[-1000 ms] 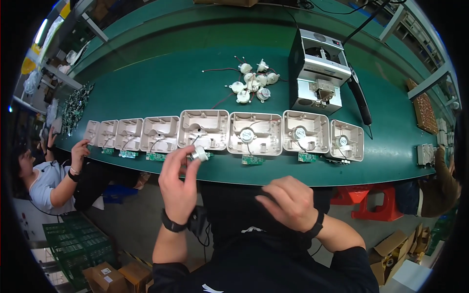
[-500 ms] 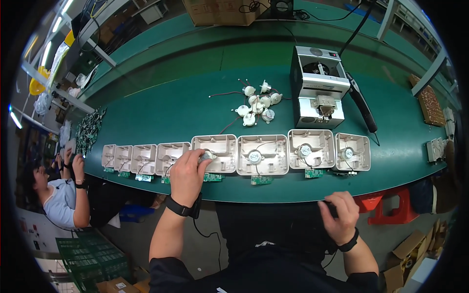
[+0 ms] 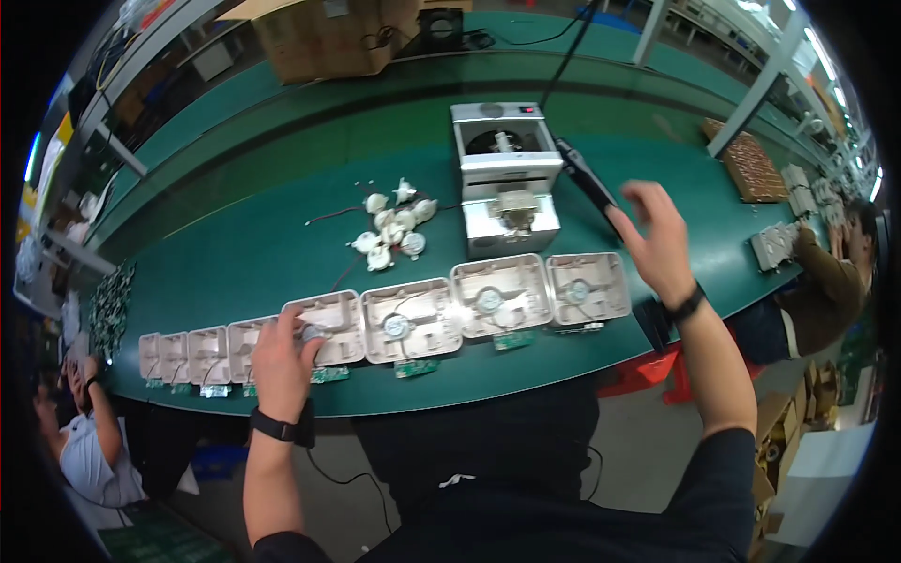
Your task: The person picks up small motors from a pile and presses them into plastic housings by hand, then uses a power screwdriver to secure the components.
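Note:
My left hand (image 3: 282, 364) reaches into an off-white plastic housing (image 3: 345, 328), its fingers closed about a round grey part (image 3: 312, 331) there. The fingers partly cover that part. My right hand (image 3: 660, 246) is raised with thumb and fingers spread, holding nothing, beside the lower end of a black electric screwdriver (image 3: 587, 178); whether it touches the tool cannot be made out. Several similar housings stand in a row, and those to the right hold round parts such as this one (image 3: 396, 326) with thin wires. Green circuit boards (image 3: 416, 369) lie along their near side.
A silver-and-black screw feeder (image 3: 507, 174) stands behind the row. Left of it lies a cluster of white round parts (image 3: 394, 225) with wires. A heap of boards (image 3: 111, 310) is at far left, a brown tray (image 3: 746, 164) at far right. Co-workers sit at both sides.
My right hand has risen from the table's front edge to beside the screwdriver. My left hand stays at the same housing. The whole view has swung to the right.

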Action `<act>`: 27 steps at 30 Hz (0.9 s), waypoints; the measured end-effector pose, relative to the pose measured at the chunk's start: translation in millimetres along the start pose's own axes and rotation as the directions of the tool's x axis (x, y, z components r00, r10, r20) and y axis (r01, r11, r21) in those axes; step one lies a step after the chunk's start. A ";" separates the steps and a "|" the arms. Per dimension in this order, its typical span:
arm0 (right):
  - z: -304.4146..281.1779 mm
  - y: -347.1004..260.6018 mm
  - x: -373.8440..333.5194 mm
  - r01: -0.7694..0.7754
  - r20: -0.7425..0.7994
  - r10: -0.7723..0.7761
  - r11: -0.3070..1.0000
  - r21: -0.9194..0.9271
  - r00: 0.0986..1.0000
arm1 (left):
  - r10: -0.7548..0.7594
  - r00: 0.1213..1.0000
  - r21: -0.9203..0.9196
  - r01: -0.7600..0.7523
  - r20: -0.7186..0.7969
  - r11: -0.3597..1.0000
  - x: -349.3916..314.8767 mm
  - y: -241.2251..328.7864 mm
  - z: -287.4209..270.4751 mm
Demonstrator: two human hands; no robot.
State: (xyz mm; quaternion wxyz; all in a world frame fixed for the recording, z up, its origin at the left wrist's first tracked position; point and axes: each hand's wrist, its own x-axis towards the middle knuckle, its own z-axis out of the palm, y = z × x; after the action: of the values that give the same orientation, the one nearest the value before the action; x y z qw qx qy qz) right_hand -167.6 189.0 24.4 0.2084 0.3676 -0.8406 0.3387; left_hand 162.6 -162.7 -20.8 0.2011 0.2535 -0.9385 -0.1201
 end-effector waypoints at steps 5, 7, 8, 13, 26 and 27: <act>48.4 82.2 59.5 -0.178 0.218 0.177 0.984 -0.017 0.960 | 0.183 0.983 0.065 -0.184 0.012 0.981 6.2 -5.5 -0.2; 57.9 89.0 77.8 -0.608 0.655 0.433 0.792 0.050 0.619 | 0.195 0.980 0.041 -0.196 0.031 0.980 5.9 -3.3 0.8; 59.3 88.0 79.5 -0.599 0.660 0.419 0.799 0.059 0.623 | 0.206 0.978 0.025 -0.207 0.038 0.978 6.6 -2.5 0.2; 43.6 90.7 64.2 -0.545 0.601 0.328 0.809 0.219 0.728 | 0.182 0.981 0.000 -0.183 0.071 0.983 5.9 -0.1 -1.6; -28.0 51.3 -9.9 -0.293 -0.131 0.526 0.644 0.706 0.840 | 0.209 0.975 -0.059 -0.205 0.076 0.977 -2.3 15.7 7.3; -26.5 49.7 -14.8 -0.303 -0.137 0.584 0.590 0.748 0.800 | 0.187 0.977 -0.049 -0.183 0.099 0.982 -4.2 18.0 8.4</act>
State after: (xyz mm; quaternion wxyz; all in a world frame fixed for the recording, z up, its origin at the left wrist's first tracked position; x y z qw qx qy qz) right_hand -193.1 240.0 12.9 0.1158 0.1209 -0.6603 0.7321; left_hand 154.5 -144.3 -23.7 0.1678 0.1546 -0.9646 -0.1325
